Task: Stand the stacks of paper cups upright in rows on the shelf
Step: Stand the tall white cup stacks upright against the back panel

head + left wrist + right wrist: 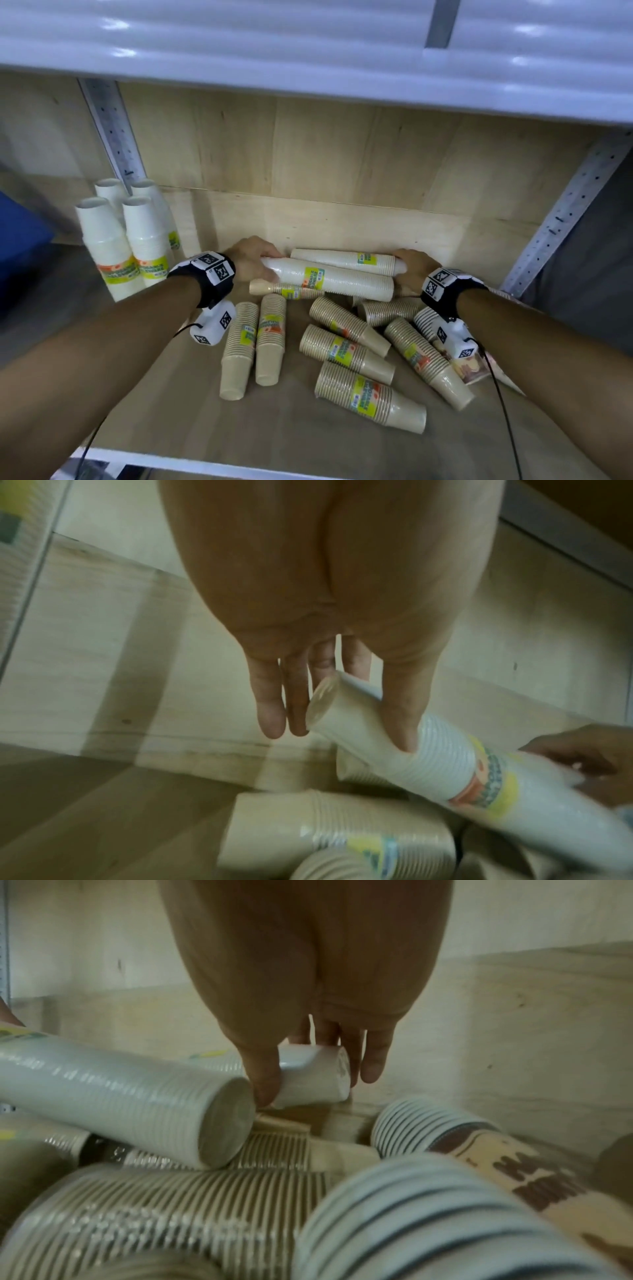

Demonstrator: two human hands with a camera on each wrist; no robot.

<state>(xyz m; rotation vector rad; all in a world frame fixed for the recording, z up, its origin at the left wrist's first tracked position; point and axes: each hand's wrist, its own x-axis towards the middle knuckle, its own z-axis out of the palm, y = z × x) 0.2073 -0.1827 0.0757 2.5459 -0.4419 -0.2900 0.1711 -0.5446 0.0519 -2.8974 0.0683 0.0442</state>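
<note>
Item, white cup stack: long, wrapped, lying across the heap at mid-shelf; left hand grips its narrow left end, thumb over the top, fingers reaching behind

Item, second white stack: lying just beyond the first, near the back wall; right hand pinches its right end, thumb on the near side, fingers round the far side

Item, four white stacks: upright, two rows of two, far left corner

Item, brown cup stacks: several, lying jumbled on the near part of the wooden shelf; a printed stack lies at right

Item, wrist cameras: one strapped on each forearm
</note>
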